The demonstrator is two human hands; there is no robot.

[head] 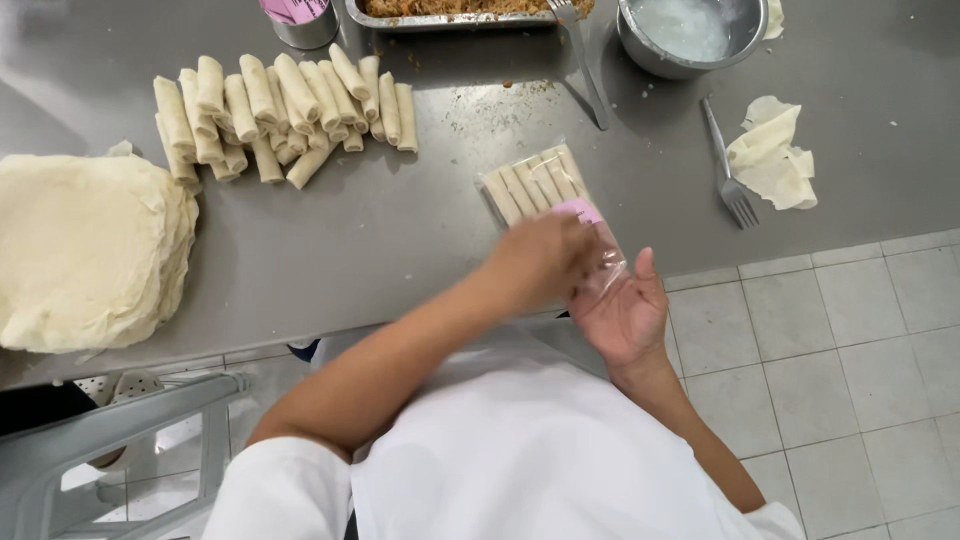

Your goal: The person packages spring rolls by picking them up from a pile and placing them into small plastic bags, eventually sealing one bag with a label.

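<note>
Right now both hands are busy with a clear plastic bag [545, 195] full of thin spring rolls. The right hand [628, 312] is open, palm up, under the near end of the bag, and the loose plastic lies across its fingers. The left hand [540, 258] reaches across from the other side and sits on top of that same end, fingers curled down on the plastic. I cannot tell if it is pinching the bag or just pressing it. The bag lies on the grey metal table [400, 230], and its far end points away from the hands. A small pink patch shows on the bag just beyond the left hand.

Far off past the left hand lies a heap of loose spring rolls [285, 115], all side by side. Further out that way, near the table edge, sits a fat stack of pale wrappers [90, 250]. Beyond the bag, at the back, a metal tray of brown filling [450, 10] stands next to a metal bowl [690, 35] with something white in it. Out past the right hand lies a fork [728, 165], just beside some torn wrapper scraps [775, 155].
</note>
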